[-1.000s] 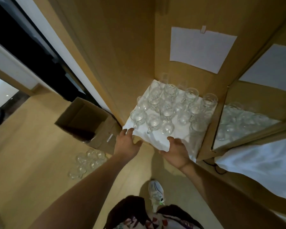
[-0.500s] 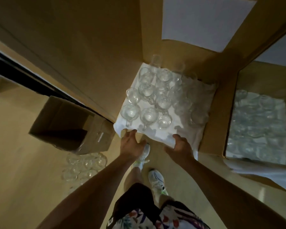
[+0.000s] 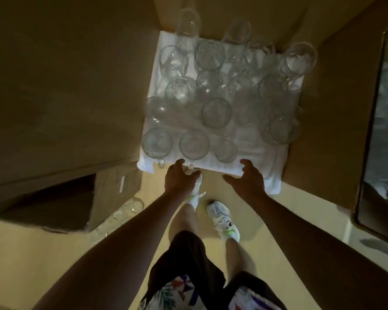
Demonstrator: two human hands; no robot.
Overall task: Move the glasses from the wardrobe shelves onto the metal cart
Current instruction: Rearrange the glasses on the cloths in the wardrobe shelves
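Left hand [image 3: 181, 178]: fingers curled at front edge of white cloth [image 3: 224, 163], by a mug handle; grip on handle can't tell. Right hand [image 3: 248, 179]: fingers spread, tips on cloth edge. Glass mugs [image 3: 215, 113]: approx. 20, upright, packed on cloth just beyond both hands, in wardrobe shelf [image 3: 318, 121]. Cardboard box [image 3: 54, 198]: left of left hand.

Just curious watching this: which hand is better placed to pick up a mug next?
Probably the left hand: its fingers sit right at the handle of a front-row mug. The right hand rests at the cloth edge, with no handle near.
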